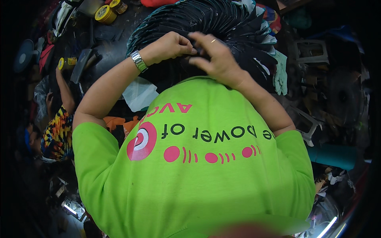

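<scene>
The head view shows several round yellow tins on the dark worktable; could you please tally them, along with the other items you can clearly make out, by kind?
Round yellow-lidded tins: 3
Fanned stack of dark flat cut pieces under both hands: 1
Silver metal wristwatch on the left wrist: 1
Pale green work glove at the stack's right edge: 1
White crumpled sheet: 1
Total: 7

- the dark worktop [111, 43] is crowded, with yellow round tins [105, 14] at its far left.
- a grey plastic stool [312, 50] stands right.
- bright light strips [328, 227] shine low down.
</scene>
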Tool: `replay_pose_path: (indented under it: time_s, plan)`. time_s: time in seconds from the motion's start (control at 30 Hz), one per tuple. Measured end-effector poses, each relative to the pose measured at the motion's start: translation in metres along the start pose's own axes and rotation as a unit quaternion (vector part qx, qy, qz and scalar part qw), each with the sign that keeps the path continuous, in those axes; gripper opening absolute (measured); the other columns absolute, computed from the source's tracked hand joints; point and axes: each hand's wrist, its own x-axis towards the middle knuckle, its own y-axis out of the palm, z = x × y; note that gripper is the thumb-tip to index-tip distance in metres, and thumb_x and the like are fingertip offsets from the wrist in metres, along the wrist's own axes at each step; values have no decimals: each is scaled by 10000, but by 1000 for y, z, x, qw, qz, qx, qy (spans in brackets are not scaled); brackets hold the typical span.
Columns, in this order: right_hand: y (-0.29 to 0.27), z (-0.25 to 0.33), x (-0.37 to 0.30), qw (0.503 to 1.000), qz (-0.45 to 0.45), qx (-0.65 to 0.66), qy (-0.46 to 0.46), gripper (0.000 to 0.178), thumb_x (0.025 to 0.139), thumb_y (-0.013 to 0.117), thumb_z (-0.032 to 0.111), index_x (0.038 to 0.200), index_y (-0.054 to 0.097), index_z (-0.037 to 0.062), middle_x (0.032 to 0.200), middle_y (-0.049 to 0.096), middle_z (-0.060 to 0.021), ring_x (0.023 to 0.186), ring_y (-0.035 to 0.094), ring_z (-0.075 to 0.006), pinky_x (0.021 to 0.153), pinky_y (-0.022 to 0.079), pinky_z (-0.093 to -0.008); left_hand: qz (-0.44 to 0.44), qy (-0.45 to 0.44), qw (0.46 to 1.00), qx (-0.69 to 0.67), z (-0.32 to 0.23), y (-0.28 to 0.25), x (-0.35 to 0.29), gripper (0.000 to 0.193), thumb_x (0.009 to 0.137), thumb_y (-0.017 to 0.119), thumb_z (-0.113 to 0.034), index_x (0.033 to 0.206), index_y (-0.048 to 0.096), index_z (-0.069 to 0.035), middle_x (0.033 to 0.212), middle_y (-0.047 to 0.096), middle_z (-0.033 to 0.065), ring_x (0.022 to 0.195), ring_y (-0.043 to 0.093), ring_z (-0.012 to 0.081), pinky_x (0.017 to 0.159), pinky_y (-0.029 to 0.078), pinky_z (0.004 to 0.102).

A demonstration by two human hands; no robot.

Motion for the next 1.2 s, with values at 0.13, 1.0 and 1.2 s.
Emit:
replay_pose_path:
  time_s: [0.13, 1.0, 1.2]
  plan:
    - [17, -9, -9, 996, 7, -84, -35, 461, 779, 652, -4, 1233, 579, 35, 881, 630, -133, 862, 611, -285, 782, 490, -354, 11, -29, 988, -149, 1, 7, -4, 219, 882, 713, -170, 1001, 608, -19, 737, 633, 15, 508, 403, 25, 450, 279, 176]
    - [5, -2, 5, 978, 130, -164, 14, 149, 763, 703, 175, 849, 654, 64, 803, 640, -106, 835, 633, -295, 757, 501, -406, 49, 77, 996, 24, -15, -5, -24, 232, 916, 657, -251, 929, 725, -29, 683, 592, -85, 570, 411, -16, 512, 324, 188]
    - [-28, 14, 40, 971, 36, -217, -97, 121, 797, 711, 90, 889, 662, 28, 787, 625, -89, 758, 617, -274, 673, 510, -346, 4, 121, 993, -3, -28, -45, -21, 229, 931, 654, -271, 992, 711, -59, 782, 596, -97, 640, 441, -35, 529, 321, 153]
